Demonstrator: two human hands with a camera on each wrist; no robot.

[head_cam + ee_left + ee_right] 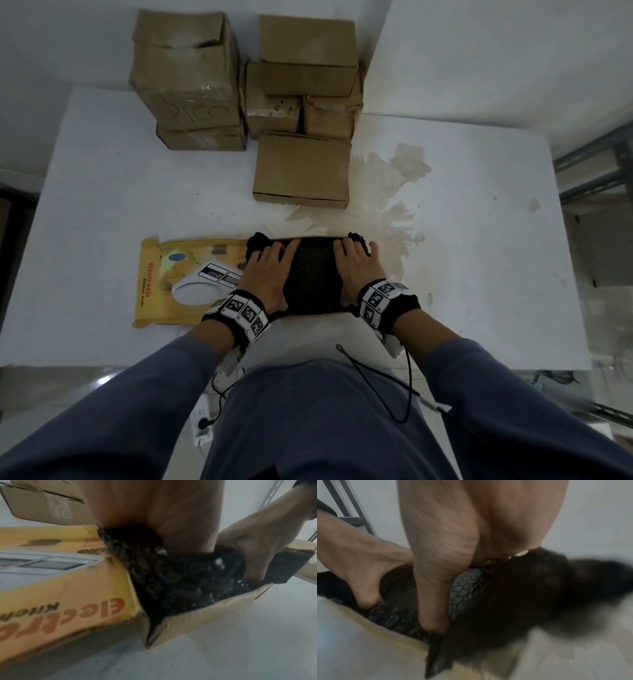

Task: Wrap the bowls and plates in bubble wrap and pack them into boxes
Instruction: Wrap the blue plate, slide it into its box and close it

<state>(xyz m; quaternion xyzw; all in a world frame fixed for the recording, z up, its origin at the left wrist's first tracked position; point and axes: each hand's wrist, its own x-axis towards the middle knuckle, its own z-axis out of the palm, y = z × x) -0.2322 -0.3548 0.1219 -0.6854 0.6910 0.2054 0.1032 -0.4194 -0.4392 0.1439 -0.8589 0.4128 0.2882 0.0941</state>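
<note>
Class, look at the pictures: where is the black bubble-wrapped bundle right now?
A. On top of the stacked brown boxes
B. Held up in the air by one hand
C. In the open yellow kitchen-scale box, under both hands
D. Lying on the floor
C: the left hand and right hand press the black bubble-wrapped bundle down into the open yellow box, as the left wrist view confirms.

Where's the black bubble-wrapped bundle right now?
In the head view the black bubble-wrapped bundle sits in the open yellow box at the table's near edge, under the left hand and right hand.
</note>
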